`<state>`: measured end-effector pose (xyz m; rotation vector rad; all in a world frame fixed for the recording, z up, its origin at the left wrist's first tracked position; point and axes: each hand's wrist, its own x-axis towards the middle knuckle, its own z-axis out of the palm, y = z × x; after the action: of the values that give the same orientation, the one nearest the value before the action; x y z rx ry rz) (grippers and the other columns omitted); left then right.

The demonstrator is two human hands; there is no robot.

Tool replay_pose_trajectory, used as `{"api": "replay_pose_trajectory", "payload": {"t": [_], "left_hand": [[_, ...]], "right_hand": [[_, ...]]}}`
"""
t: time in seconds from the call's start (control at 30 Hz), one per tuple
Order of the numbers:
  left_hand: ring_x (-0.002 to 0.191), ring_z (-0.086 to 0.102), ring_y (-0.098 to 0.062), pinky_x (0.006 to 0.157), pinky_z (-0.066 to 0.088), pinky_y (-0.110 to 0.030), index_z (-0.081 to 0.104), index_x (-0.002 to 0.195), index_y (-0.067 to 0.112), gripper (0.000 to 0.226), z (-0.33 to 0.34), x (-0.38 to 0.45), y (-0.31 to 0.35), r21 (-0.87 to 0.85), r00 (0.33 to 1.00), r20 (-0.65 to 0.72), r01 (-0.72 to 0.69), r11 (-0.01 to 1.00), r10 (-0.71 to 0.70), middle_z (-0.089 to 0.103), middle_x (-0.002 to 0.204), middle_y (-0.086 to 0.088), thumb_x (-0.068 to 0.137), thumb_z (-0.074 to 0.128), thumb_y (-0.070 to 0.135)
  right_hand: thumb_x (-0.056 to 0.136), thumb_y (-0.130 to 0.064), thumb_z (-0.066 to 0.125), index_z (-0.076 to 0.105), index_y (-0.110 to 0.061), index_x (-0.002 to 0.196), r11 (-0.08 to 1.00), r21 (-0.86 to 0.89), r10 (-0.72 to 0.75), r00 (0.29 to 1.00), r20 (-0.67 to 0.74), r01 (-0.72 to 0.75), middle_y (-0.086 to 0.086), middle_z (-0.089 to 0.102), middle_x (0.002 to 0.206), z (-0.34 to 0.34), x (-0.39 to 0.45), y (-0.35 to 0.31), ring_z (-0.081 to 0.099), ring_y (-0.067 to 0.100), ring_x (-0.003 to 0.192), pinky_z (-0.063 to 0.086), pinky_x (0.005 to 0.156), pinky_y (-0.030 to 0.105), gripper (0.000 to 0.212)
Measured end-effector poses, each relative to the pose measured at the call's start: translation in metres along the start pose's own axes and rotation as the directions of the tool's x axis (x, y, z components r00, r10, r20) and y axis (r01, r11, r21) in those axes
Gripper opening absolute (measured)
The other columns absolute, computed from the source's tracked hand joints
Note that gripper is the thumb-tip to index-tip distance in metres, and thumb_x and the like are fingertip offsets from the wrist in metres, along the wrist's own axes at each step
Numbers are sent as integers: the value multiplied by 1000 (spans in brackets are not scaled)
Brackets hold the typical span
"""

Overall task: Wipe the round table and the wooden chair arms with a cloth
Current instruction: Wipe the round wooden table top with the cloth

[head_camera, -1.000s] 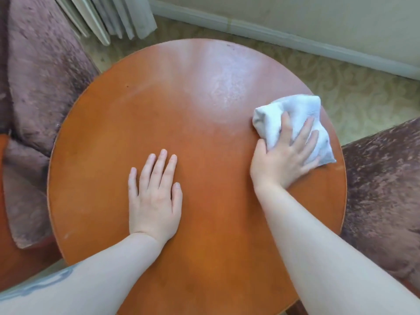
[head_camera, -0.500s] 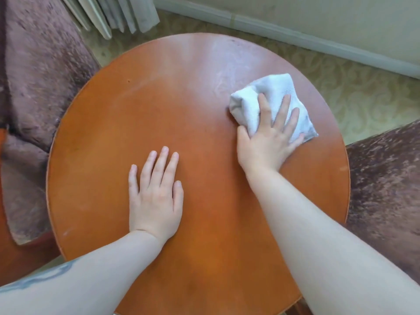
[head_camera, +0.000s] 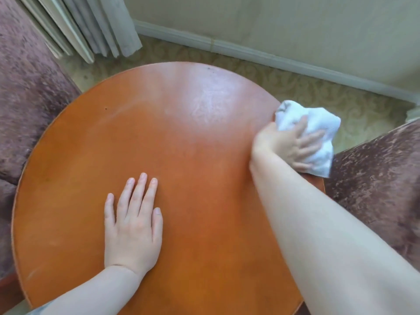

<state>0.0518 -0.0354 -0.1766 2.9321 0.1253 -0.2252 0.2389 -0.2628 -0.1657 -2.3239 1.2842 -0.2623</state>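
Note:
A round orange-brown wooden table (head_camera: 186, 137) fills the middle of the view. My left hand (head_camera: 133, 226) lies flat on its near left part, fingers together, holding nothing. My right hand (head_camera: 287, 144) presses a crumpled white cloth (head_camera: 318, 130) onto the table's right rim; the cloth hangs partly over the edge. The hand is motion-blurred. A dull smeared patch shows on the far part of the top. No wooden chair arm is clearly visible, only a reddish wooden piece (head_camera: 9, 289) at the lower left.
Brownish-purple upholstered chairs stand close on the left (head_camera: 29, 92) and right (head_camera: 381, 178) of the table. Behind are pale curtain folds (head_camera: 91, 26), patterned carpet (head_camera: 295, 83) and a wall with a white skirting board (head_camera: 261, 53).
My right hand swept the cloth from the right side inward and up, then back out to the right rim. The view tilted up, showing more wall. My left hand stayed put.

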Motion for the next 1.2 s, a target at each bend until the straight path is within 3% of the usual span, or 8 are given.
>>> {"api": "replay_pose_trajectory", "payload": {"t": [0.1, 0.3, 0.47, 0.57, 0.77, 0.97, 1.03, 1.2], "left_hand": [[144, 26, -24, 116, 15, -51, 36, 147, 18, 57, -1, 0, -1, -1, 1000, 0, -1, 1000, 1, 37, 153, -5, 97, 20, 37], [143, 27, -23, 115, 18, -52, 37, 147, 18, 56, -4, 1, 3, 8, 999, 42, 18, 1000, -18, 38, 152, -4, 96, 21, 37], [143, 26, -22, 115, 16, -50, 36, 147, 20, 55, -4, 2, 0, 10, 999, 47, 1, 1000, -2, 38, 152, -3, 97, 19, 37], [143, 26, -20, 115, 16, -49, 38, 146, 19, 54, -3, 1, -1, -14, 1000, 23, -8, 1000, 8, 39, 152, -2, 96, 26, 34], [137, 36, -22, 112, 22, -54, 45, 142, 17, 52, -3, 1, -4, -71, 1000, -1, -29, 997, 29, 50, 144, -1, 93, 32, 32], [144, 28, -20, 114, 18, -51, 37, 147, 22, 53, -5, 2, -3, -40, 998, 55, -12, 999, 15, 38, 152, 3, 97, 26, 35], [143, 29, -20, 114, 18, -52, 39, 146, 21, 52, -4, 2, -3, -73, 999, 36, -12, 997, 14, 40, 151, 2, 97, 27, 34], [130, 40, -23, 114, 20, -50, 54, 133, 14, 48, -2, 1, -2, -88, 999, -42, -10, 996, 6, 56, 134, -7, 91, 37, 29]], "right_hand": [[79, -43, 56, 29, -41, 145, 882, -209, -409, 907, 104, 422, 0, 7, 163, 22, -30, -13, 11, 24, 148, 12, 111, 58, 71], [60, -42, 63, 52, -32, 126, -254, 206, -838, -322, 441, 945, 11, 48, 143, -47, 36, 49, 51, 38, 117, 42, 91, 49, 68], [69, -50, 56, 42, -38, 123, 675, -69, -682, 657, 322, 734, 9, 15, 159, 24, 10, -56, 15, 32, 144, 13, 107, 55, 57], [75, -49, 50, 42, -40, 129, 796, -81, -534, 759, 371, 600, 9, 8, 161, 56, -58, -104, 7, 29, 147, 7, 110, 63, 55], [70, -48, 52, 40, -39, 142, -369, 364, -715, -511, 477, 855, 12, 29, 156, 20, -75, -30, 26, 31, 144, 14, 113, 59, 74], [77, -55, 47, 27, -46, 144, 725, -116, -607, 709, 358, 679, 9, 11, 160, 64, -69, -108, 8, 28, 147, 5, 110, 66, 71], [81, -56, 47, 24, -47, 145, 774, -129, -529, 745, 406, 620, 10, 5, 162, 80, -122, -128, 3, 28, 148, -1, 110, 67, 69], [75, -38, 51, 45, -40, 138, -203, 446, -774, -422, 473, 872, 8, 23, 159, 57, -173, -70, 17, 28, 147, 6, 114, 63, 63]]}}
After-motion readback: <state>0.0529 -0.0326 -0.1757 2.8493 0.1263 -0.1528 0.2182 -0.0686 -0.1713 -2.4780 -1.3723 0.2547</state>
